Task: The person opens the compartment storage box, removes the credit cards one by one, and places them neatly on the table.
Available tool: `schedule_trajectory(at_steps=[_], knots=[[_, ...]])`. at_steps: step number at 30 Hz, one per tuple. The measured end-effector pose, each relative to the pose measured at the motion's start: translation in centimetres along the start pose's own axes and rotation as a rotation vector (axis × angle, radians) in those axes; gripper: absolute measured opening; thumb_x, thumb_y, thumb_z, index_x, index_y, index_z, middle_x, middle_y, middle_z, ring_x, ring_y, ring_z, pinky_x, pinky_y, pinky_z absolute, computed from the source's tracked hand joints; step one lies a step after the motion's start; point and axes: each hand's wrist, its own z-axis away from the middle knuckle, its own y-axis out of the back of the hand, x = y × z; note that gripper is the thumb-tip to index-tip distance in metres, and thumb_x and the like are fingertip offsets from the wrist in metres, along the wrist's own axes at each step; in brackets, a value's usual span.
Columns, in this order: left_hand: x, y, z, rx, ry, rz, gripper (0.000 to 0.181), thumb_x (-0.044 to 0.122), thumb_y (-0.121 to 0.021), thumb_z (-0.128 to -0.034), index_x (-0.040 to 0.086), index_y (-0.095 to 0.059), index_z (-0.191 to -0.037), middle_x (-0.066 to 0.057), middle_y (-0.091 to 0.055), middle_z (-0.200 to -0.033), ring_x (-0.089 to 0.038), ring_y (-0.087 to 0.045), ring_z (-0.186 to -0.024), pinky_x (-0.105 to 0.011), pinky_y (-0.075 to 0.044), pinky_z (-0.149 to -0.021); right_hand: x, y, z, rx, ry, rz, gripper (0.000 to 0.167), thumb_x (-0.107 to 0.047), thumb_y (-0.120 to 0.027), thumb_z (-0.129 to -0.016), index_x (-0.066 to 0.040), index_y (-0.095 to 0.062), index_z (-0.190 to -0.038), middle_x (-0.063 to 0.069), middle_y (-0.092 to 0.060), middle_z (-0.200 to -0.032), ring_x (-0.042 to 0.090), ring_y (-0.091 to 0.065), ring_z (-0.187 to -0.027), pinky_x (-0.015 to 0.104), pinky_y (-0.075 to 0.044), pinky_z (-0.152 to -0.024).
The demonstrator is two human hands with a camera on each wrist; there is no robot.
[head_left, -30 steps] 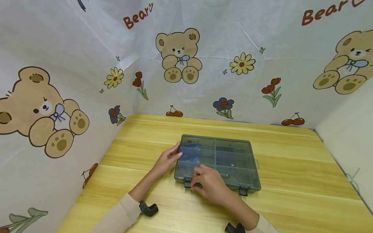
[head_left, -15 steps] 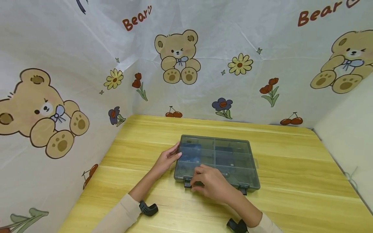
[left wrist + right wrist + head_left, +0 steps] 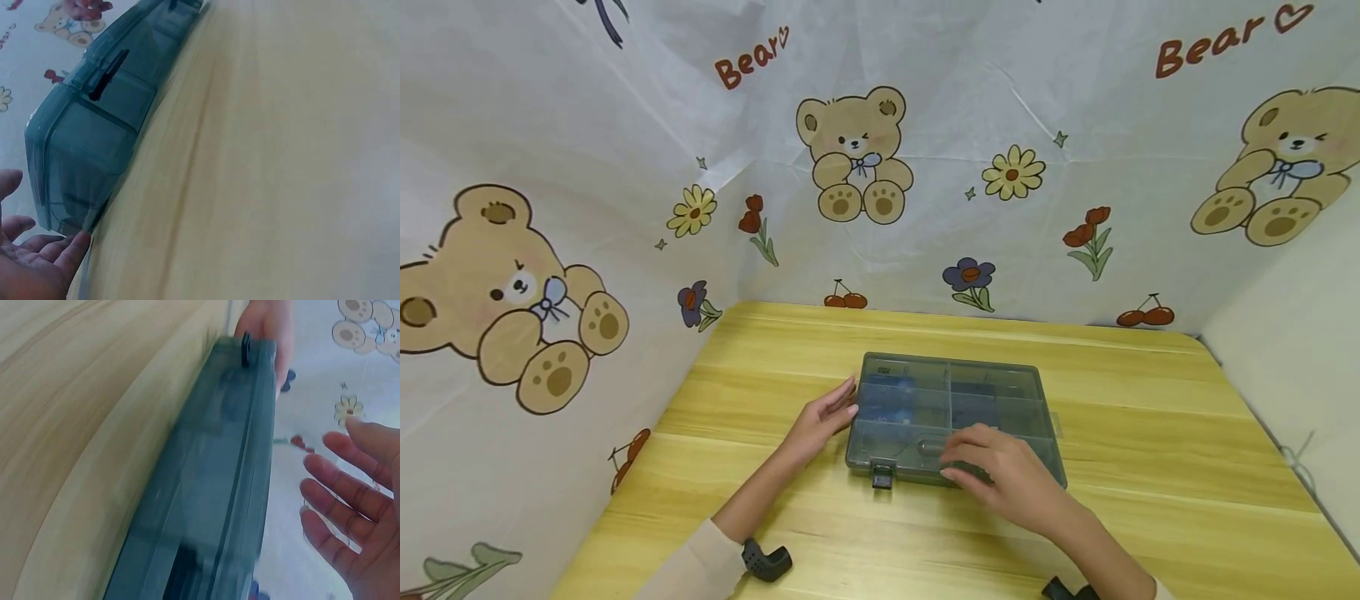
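Note:
A translucent grey-green compartment box (image 3: 925, 404) lies flat on the table with its lid down. Blue card-like pieces (image 3: 887, 400) show through the lid. My left hand (image 3: 816, 425) is at the box's left side, its fingers extended; in the left wrist view the fingertips touch a lower corner. Over the front edge hovers my right hand (image 3: 1011, 479), fingers loosely bent; the right wrist view shows them apart from the box and holding nothing. The left latch (image 3: 882, 477) sticks out at the front. The right latch (image 3: 181, 575) is hidden behind my right hand in the head view.
The yellow wood-grain table (image 3: 775, 358) extends around the box. A white cloth (image 3: 940, 117) printed with bears and flowers stands behind and at the left. Black wrist devices (image 3: 767, 560) are worn at both wrists.
My right hand has left the front-left latch and moved right along the box's front edge. The left hand has slipped slightly outward, still at the left side.

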Motion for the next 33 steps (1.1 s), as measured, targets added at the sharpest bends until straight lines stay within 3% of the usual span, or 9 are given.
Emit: schedule_trajectory(at_steps=[5,12,20,23,28,33], knots=[[0.5,-0.3,1.4,0.013,0.03,-0.005,0.068,0.029,-0.062,-0.1032,0.013,-0.03,-0.161,-0.006,-0.028,-0.165,-0.025,-0.032,-0.149,-0.033,-0.04,-0.113,1.1,2.2,2.4,0.092,-0.071,0.077,0.024,-0.012,-0.083,-0.084,-0.016,-0.077,-0.107,-0.003,-0.069,-0.113,0.015,-0.068,-0.098,0.032,-0.061,-0.073],[1.0,-0.7,3.2,0.041,0.07,-0.046,0.064,0.027,-0.06,-0.1045,0.008,-0.033,-0.159,-0.007,-0.032,-0.163,-0.027,-0.034,-0.148,-0.036,-0.04,-0.113,2.6,4.6,6.2,0.127,-0.322,0.162,0.038,-0.01,-0.081,-0.087,-0.014,-0.072,-0.124,0.003,-0.067,-0.128,0.027,-0.066,-0.113,0.045,-0.06,-0.077],[1.1,-1.4,4.8,0.056,0.081,-0.053,0.059,0.028,-0.057,-0.1057,0.01,-0.037,-0.158,-0.005,-0.034,-0.162,-0.026,-0.034,-0.148,-0.036,-0.04,-0.113,3.5,4.9,9.3,0.132,-0.505,0.083,0.045,-0.015,-0.073,-0.096,-0.005,-0.062,-0.138,0.018,-0.061,-0.137,0.038,-0.066,-0.109,0.052,-0.059,-0.078],[0.9,-1.8,5.2,0.047,0.078,-0.045,0.061,0.03,-0.059,-0.105,0.01,-0.036,-0.158,-0.006,-0.033,-0.163,-0.027,-0.031,-0.149,-0.037,-0.038,-0.115,3.6,4.9,9.9,0.084,-0.579,0.033,0.054,-0.022,-0.069,-0.099,-0.002,-0.052,-0.147,0.023,-0.055,-0.143,0.044,-0.062,-0.115,0.058,-0.056,-0.085],[0.8,-2.5,5.7,0.047,0.079,-0.024,0.062,0.029,-0.06,-0.1045,0.008,-0.036,-0.158,-0.006,-0.03,-0.163,-0.027,-0.028,-0.15,-0.036,-0.036,-0.115,4.0,4.6,10.6,-0.09,-0.697,-0.101,0.077,-0.038,-0.061,-0.103,0.002,-0.027,-0.159,0.03,-0.035,-0.157,0.053,-0.042,-0.135,0.071,-0.043,-0.098],[0.6,-2.9,6.0,0.033,0.084,-0.032,0.065,0.032,-0.059,-0.1046,0.007,-0.032,-0.158,-0.007,-0.025,-0.165,-0.028,-0.026,-0.151,-0.038,-0.033,-0.116,4.0,4.3,10.8,-0.118,-0.728,-0.153,0.076,-0.037,-0.059,-0.104,0.008,-0.027,-0.157,0.033,-0.034,-0.156,0.055,-0.048,-0.13,0.067,-0.048,-0.096]])
